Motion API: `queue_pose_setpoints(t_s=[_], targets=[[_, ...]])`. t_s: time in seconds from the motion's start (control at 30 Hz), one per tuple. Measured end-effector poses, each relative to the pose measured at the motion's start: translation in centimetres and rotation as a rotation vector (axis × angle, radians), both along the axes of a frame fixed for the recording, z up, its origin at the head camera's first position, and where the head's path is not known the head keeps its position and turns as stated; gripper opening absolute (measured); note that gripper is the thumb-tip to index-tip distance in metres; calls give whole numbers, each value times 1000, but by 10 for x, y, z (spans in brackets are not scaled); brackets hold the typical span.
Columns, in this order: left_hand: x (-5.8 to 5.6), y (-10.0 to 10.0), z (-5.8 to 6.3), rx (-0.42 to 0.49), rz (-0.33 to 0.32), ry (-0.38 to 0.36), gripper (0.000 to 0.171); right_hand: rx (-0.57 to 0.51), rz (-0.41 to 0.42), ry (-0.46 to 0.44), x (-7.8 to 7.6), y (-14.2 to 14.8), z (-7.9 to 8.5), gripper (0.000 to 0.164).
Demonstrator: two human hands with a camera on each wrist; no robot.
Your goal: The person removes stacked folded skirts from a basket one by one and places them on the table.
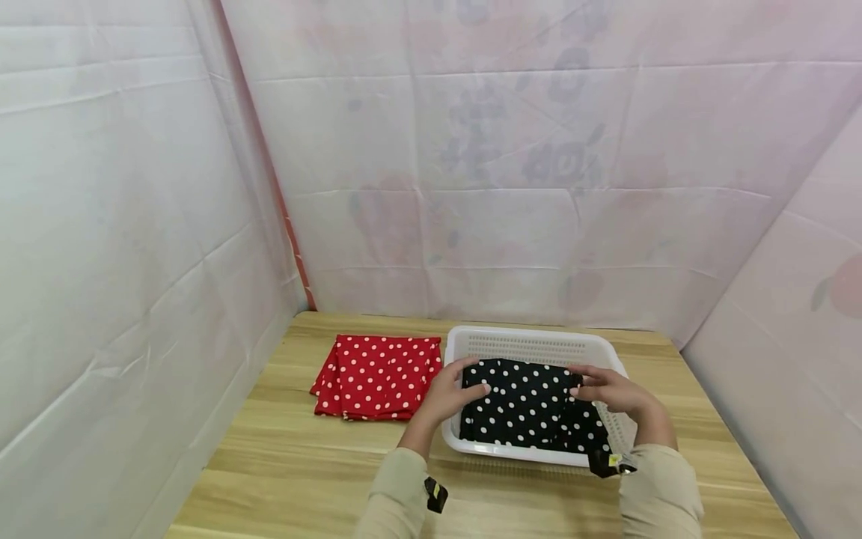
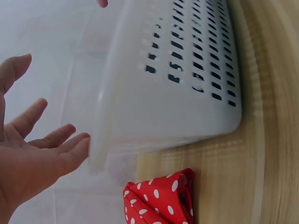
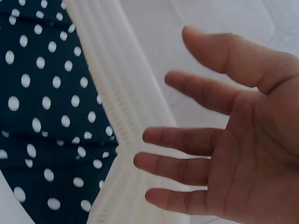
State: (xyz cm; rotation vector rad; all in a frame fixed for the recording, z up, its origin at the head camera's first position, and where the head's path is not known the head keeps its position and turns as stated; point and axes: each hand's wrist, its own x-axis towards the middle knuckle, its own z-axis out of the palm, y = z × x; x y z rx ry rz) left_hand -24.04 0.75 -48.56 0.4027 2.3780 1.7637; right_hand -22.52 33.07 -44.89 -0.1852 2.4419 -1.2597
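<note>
A black cloth with white polka dots (image 1: 521, 404) lies folded inside a white plastic basket (image 1: 532, 332). Over the basket's left side is my left hand (image 1: 447, 393), fingers spread and holding nothing; the left wrist view shows this hand (image 2: 42, 149) next to the basket's rim. My right hand (image 1: 619, 393) hovers at the right side, its fingers extended and apart. In the right wrist view that palm (image 3: 252, 154) faces the camera with nothing in it, and the dotted cloth (image 3: 46, 102) lies beyond the fingertips.
A folded red cloth with white dots (image 1: 384, 376) lies on the wooden table (image 1: 269, 479), left of the basket. Pale fabric sheets (image 1: 471, 150) hang as walls at the back and on both sides.
</note>
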Motion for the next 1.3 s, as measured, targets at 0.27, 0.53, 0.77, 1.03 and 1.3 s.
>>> queue_pose_setpoints(t_s=[0.27, 0.53, 0.77, 1.03, 1.3], targets=[[-9, 9, -1, -104, -74, -49, 64, 47, -107, -171, -7, 15, -9, 72], [-7, 17, -13, -194, -175, -98, 63, -11, -98, -285, -18, 27, -27, 71], [-4, 29, -20, -171, -145, -148, 58, 2, -112, -344, -28, 31, -31, 76], [0, 45, -26, -106, -84, -209, 52, 30, -110, -354, -31, 42, -29, 72], [-2, 59, -41, -294, 22, -205, 55, -121, -152, -383, -30, 33, -42, 70]])
